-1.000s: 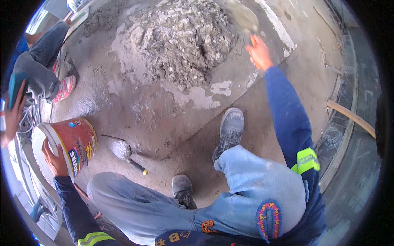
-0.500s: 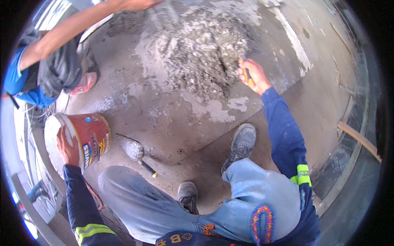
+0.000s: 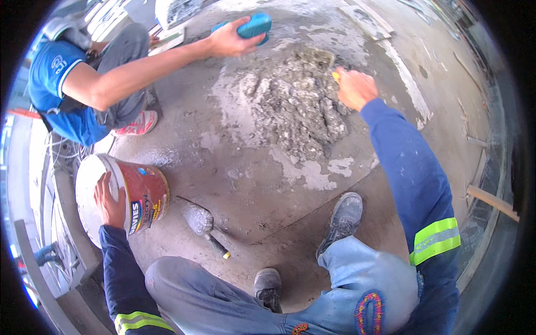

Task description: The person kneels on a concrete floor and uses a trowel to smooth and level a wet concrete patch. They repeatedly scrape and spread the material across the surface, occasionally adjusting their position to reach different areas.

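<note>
My left hand (image 3: 110, 201) lies with its fingers spread on the white top of a red and white bucket (image 3: 149, 192). At the right edge of a heap of wet grey mortar (image 3: 301, 106), my right hand (image 3: 357, 89) is closed around the yellow handle of a trowel. Its blade is mostly hidden at the mortar. A second trowel (image 3: 199, 220), crusted with mortar and with a dark handle tipped in yellow, rests on the floor between the bucket and my feet.
A co-worker in a blue shirt (image 3: 42, 95) crouches at the far left, one arm stretched toward the heap, holding a blue block-like thing (image 3: 257, 25). Cables (image 3: 58, 148) lie behind the bucket. A wooden strip (image 3: 492, 202) is at the right edge.
My right hand has moved slightly along the mortar's right edge with the trowel. The co-worker's hand, now showing the blue thing, has come further into view. My left hand stays on the bucket.
</note>
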